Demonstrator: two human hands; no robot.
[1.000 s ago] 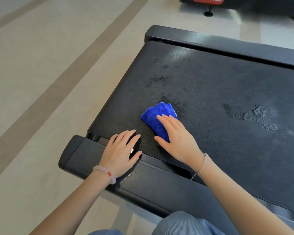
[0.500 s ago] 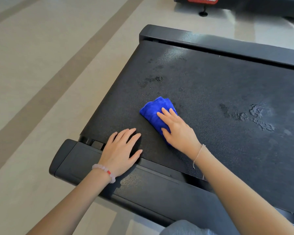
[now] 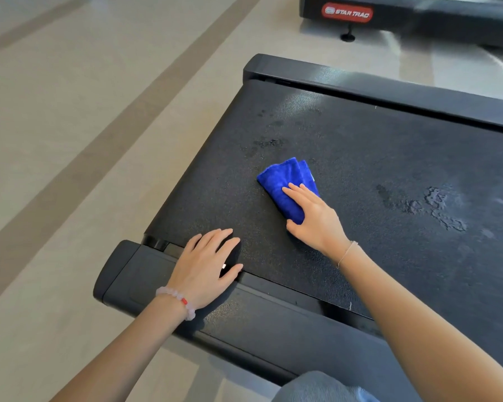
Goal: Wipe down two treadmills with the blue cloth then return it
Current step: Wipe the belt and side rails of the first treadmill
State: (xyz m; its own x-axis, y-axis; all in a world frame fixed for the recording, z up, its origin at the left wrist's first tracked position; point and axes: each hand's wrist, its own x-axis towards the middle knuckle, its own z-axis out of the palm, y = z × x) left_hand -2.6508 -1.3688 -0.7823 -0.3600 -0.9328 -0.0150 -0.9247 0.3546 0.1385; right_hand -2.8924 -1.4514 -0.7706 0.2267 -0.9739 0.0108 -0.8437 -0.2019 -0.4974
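A folded blue cloth point(image 3: 285, 181) lies on the black belt of the near treadmill point(image 3: 360, 158). My right hand point(image 3: 314, 216) presses flat on the cloth with straight fingers, covering its near half. My left hand point(image 3: 206, 265) rests flat on the treadmill's near side rail and belt edge, fingers spread. Wet patches point(image 3: 436, 207) show on the belt to the right of the cloth, and fainter ones point(image 3: 267, 143) lie beyond it. A second treadmill point(image 3: 418, 15) with a red logo stands at the top right.
Beige tiled floor point(image 3: 70, 111) with darker stripes spreads to the left. The far side rail point(image 3: 389, 88) borders the belt. My knee in grey-blue fabric point(image 3: 323, 387) shows at the bottom edge.
My right hand has pushed the cloth a little farther across the belt, away from me. My left hand has stayed on the rail.
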